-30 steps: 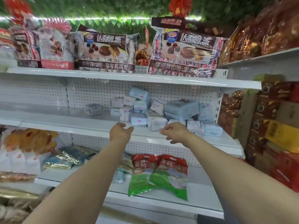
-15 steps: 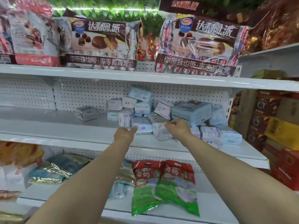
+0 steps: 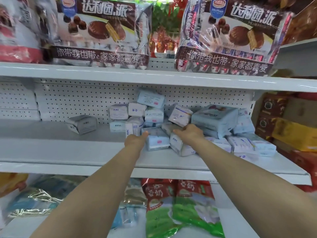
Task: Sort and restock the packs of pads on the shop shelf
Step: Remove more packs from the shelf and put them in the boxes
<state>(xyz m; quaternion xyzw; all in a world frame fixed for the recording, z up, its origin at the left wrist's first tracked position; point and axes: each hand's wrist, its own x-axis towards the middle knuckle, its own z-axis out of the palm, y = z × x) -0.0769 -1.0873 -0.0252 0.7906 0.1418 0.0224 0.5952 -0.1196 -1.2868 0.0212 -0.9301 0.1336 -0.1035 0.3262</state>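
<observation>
Now: left hand point(image 3: 136, 140), thumb out, touches the front pack point(image 3: 157, 141); right hand point(image 3: 189, 134) covers the neighbouring pack point(image 3: 180, 147); finger curl indiscernible, so lift squarely, sparing the pile point(image 3: 154, 115).

Two bare hands are seen, the left hand point(image 3: 135, 141) and the right hand point(image 3: 190, 134), each joined to a bare forearm. The left forearm point(image 3: 96, 189) and the right forearm point(image 3: 243, 170) are shown uncovered up to the frame edge. Finer detail of the fingers point(image 3: 177, 131) is lost to blur.
</observation>
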